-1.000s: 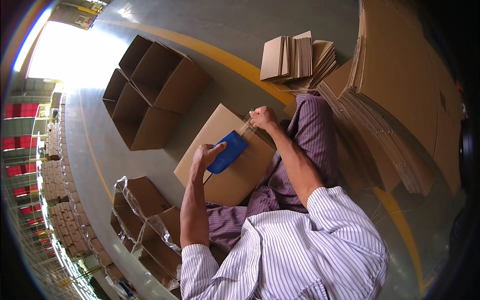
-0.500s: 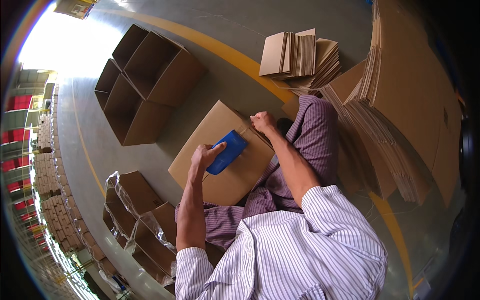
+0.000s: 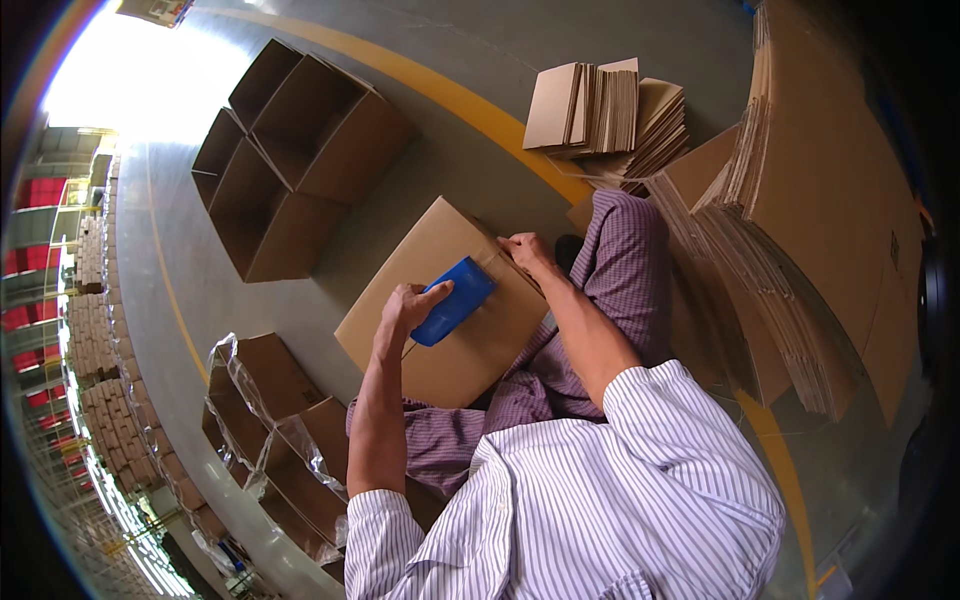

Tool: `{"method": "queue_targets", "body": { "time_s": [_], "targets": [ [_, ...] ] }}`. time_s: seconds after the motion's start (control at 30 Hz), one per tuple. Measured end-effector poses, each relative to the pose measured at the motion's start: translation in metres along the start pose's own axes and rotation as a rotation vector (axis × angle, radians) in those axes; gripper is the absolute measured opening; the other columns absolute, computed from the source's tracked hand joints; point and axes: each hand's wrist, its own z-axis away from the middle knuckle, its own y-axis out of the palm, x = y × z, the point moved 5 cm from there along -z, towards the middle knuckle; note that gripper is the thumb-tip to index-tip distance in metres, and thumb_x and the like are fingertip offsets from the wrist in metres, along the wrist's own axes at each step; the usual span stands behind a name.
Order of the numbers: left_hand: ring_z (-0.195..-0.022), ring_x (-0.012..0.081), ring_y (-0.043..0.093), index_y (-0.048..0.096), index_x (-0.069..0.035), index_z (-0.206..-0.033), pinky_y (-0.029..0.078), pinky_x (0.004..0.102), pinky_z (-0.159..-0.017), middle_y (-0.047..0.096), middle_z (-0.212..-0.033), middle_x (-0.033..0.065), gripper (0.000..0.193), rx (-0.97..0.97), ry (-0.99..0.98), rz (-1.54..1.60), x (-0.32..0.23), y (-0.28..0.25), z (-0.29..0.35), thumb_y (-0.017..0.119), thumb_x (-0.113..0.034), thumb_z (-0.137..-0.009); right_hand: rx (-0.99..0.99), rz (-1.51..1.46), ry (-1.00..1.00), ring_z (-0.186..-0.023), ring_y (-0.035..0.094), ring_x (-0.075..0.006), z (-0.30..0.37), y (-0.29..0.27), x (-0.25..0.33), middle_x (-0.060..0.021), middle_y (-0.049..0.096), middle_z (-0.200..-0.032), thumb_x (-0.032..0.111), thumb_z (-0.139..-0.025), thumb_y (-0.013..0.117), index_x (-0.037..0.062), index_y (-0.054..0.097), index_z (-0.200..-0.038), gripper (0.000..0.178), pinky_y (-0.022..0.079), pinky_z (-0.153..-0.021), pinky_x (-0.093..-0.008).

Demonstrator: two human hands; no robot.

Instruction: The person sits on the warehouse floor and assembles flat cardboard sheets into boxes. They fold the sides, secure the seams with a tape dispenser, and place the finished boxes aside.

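Note:
A closed brown cardboard box rests tilted against my crossed legs. My left hand is closed on a blue tape dispenser lying against the top of the box, its thumb over the near-left side. A strip of tape shows faintly between the dispenser and the box's right edge. At that edge my right hand has its fingers curled in, touching the cardboard. Whatever those fingers may pinch is too small to make out.
Open boxes stand joined at the far left, with more open boxes under clear plastic at the near left. Folded cardboard pieces are stacked beyond my knee. Tall flattened cartons lean at the right, by a yellow floor line.
My right hand has come down slightly onto the box's edge, its fingers now lower against the cardboard. The left hand and blue dispenser have stayed nearly in place on the box.

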Motion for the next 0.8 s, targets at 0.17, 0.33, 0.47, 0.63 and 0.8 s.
{"method": "queue_targets", "body": {
  "time_s": [0.17, 0.33, 0.47, 0.63, 0.8],
  "targets": [
    [-0.072, 0.0212, 0.071, 0.071, 0.008, -0.100, 0.056, 0.0346, -0.063, 0.071, -0.082, 0.0149, 0.070, -0.001, 0.033, 0.022, 0.005, -0.001, -0.003, 0.070, -0.058, -0.078, -0.297, 0.201, -0.033, -0.096, 0.065, -0.0387, -0.010, 0.005, -0.042, -0.0205, 0.065, -0.113, 0.030, -0.079, 0.079, 0.0074, 0.064, -0.107, 0.039, 0.051, -0.080, -0.0448],
    [-0.070, 0.0205, 0.070, 0.072, 0.007, -0.097, 0.055, 0.0356, -0.063, 0.071, -0.079, 0.0132, 0.071, -0.013, 0.039, -0.025, 0.004, -0.001, -0.002, 0.068, -0.061, -0.078, -0.245, 0.179, -0.159, -0.088, 0.063, -0.0420, 0.009, -0.005, 0.031, -0.0202, 0.067, -0.102, 0.036, -0.091, 0.063, 0.0062, 0.059, -0.092, 0.030, 0.050, -0.076, -0.0492],
    [-0.080, 0.0283, 0.072, 0.074, 0.001, -0.101, 0.056, 0.0376, -0.074, 0.072, -0.087, 0.0179, 0.076, 0.060, 0.022, -0.113, -0.008, -0.002, -0.001, 0.061, -0.070, -0.076, -0.388, 0.261, -0.409, -0.088, 0.065, -0.0443, 0.024, 0.010, 0.083, -0.0256, 0.067, -0.095, 0.050, -0.093, 0.055, 0.0015, 0.060, -0.089, 0.049, 0.052, -0.077, -0.0486],
    [-0.081, 0.0291, 0.072, 0.074, 0.000, -0.101, 0.057, 0.0376, -0.074, 0.072, -0.087, 0.0184, 0.079, 0.059, 0.042, -0.125, -0.014, -0.009, 0.016, 0.059, -0.074, -0.075, -0.233, 0.360, -0.324, -0.095, 0.062, -0.0497, 0.017, 0.031, 0.080, -0.0319, 0.065, -0.099, 0.059, -0.095, 0.043, -0.0008, 0.055, -0.114, 0.064, 0.050, -0.083, -0.0536],
    [-0.084, 0.0304, 0.072, 0.074, -0.001, -0.101, 0.057, 0.0387, -0.076, 0.073, -0.089, 0.0177, 0.083, 0.045, 0.083, -0.066, 0.003, -0.010, 0.022, 0.060, -0.078, -0.073, -0.200, 0.472, -0.289, -0.099, 0.061, -0.0499, 0.013, 0.029, 0.076, -0.0326, 0.064, -0.105, 0.064, -0.095, 0.035, 0.0018, 0.042, -0.141, 0.077, 0.049, -0.088, -0.0531]
  ]
}}
